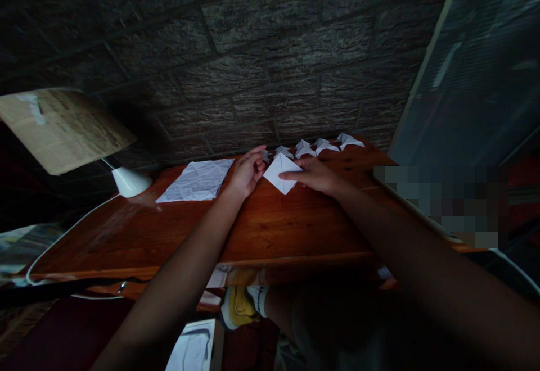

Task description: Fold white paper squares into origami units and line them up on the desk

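Observation:
A folded white paper square (279,174) lies on the wooden table (270,230), turned like a diamond. My right hand (314,175) rests flat on its right side, with a finger stretched across the paper. My left hand (248,171) sits just left of the paper, fingers extended toward its upper left edge. Neither hand wraps around anything. Several finished folded white paper pieces (323,146) stand in a row along the back of the table, just beyond my hands.
A crumpled flat white sheet (198,181) lies left of my hands. A lamp with a white base (130,181) and tan shade (63,126) stands at the left, its cord trailing over the table. A dark brick wall rises behind. My yellow shoe (238,306) shows below the table.

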`<state>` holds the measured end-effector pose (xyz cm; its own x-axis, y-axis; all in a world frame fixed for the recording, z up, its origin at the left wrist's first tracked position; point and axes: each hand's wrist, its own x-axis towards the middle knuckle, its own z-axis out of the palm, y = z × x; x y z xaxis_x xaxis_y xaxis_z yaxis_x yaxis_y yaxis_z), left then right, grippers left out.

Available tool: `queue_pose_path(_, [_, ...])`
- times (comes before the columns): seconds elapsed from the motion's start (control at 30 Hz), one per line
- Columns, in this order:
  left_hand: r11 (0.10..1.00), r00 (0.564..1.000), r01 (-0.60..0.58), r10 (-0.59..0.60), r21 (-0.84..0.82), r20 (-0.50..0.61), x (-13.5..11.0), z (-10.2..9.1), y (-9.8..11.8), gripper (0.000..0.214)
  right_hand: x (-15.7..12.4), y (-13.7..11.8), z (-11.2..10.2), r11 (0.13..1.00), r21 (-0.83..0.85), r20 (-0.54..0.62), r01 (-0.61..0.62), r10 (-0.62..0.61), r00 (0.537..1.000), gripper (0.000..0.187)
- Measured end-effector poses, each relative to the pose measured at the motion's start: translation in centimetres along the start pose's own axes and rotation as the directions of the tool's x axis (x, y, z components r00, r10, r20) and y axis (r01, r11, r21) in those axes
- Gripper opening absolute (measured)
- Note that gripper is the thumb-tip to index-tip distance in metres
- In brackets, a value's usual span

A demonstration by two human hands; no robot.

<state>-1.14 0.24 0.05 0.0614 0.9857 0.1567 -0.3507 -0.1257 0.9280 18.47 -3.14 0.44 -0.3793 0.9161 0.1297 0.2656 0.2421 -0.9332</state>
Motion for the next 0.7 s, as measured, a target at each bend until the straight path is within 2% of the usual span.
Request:
queue_pose_path(0.2, [0.998,0.998,0.057,-0.056,-0.017,0.037,0.24,-0.21,-0.25,0.026,0.07,0.13,-0.02,1.0,0.007,-0.01,0.003,-0.003,1.0,0.031])
queue_pose_path(0.3, [0.999,0.998,0.047,-0.046,-0.019,0.03,0.28,-0.26,-0.28,0.025,0.06,0.06,-0.03,1.0,0.0,-0.023,-0.006,0.006,1.0,0.03])
queue_pose_path(0.5, [1.0,0.999,0.011,-0.011,-0.011,0.031,-0.1,-0.15,-0.09,0.043,-0.03,-0.07,0.0,1.0,-0.009,-0.052,-0.021,0.02,0.998,0.03])
queue_pose_path(0.7, [1.0,0.999,-0.023,0.022,0.021,0.023,-0.21,-0.08,-0.25,0.052,-0.06,-0.09,-0.03,1.0,-0.019,-0.038,-0.015,0.014,0.999,0.033])
